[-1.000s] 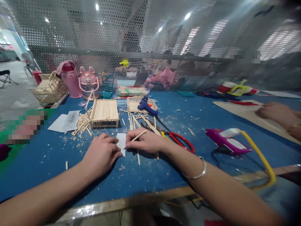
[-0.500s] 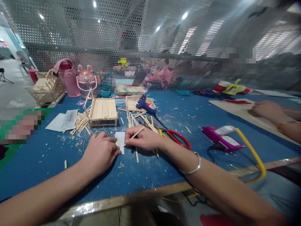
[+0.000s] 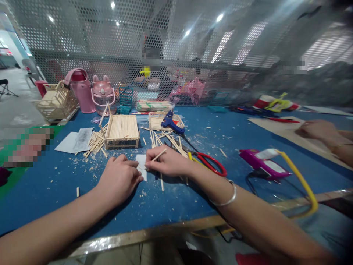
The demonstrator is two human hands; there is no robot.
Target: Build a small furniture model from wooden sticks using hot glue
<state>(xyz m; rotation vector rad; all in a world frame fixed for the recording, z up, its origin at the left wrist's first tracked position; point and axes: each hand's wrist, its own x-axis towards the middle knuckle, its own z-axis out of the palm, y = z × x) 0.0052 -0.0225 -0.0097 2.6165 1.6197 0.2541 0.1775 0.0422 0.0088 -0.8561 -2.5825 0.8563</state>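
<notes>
My right hand is closed in a pencil-like grip on a thin wooden stick; its lower end is hidden by the fingers. Under the fingertips lies a small white piece of paper on the blue table. My left hand rests with curled fingers pressed on the paper's left edge. Behind the hands stands a small bed-like frame of wooden sticks, beside a heap of short sticks. More loose sticks lie just beyond my right hand.
A blue glue gun sits behind the sticks. Red-handled scissors lie beside my right forearm, near a purple device with a yellow cable. Pink bottles stand at the back. Another person's hand rests on brown paper at right.
The whole view has shifted slightly. My right hand has moved a little left toward the left hand with the stick in it; the left hand stays on the paper.
</notes>
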